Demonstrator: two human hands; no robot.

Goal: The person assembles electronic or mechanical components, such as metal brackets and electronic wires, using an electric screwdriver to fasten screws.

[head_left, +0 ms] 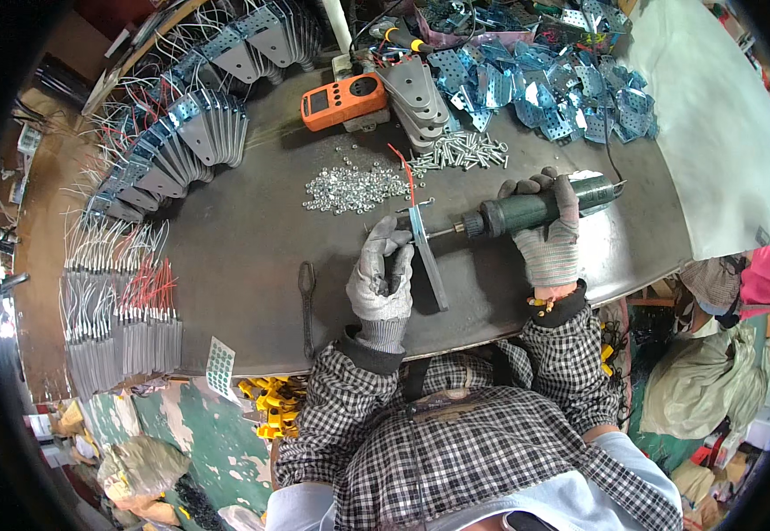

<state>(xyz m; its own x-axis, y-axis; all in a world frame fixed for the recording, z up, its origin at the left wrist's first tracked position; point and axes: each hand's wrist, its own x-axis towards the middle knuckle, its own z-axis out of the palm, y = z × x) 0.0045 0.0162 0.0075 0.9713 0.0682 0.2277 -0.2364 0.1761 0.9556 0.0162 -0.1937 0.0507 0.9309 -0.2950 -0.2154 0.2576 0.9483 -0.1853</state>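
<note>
My gloved right hand [549, 232] is wrapped round a dark green electric screwdriver [519, 213], which lies level with its bit pointing left. The bit's tip meets a flat grey metal plate [432, 265] standing on edge, with a blue bracket and a red wire at its top. My gloved left hand [381, 273] grips the plate's upper part from the left, fingers curled. Whatever fastener sits at the bit's tip is too small to make out. Just beyond the plate lie a pile of small nuts [349, 189] and a heap of screws [466, 151].
An orange meter [343, 101] and stacked grey plates [413, 99] stand at the back. Blue metal brackets [535, 88] are heaped back right. Wired plate assemblies [208, 133] and grey wired strips [124, 350] line the left. A dark tool [307, 305] lies near the front edge.
</note>
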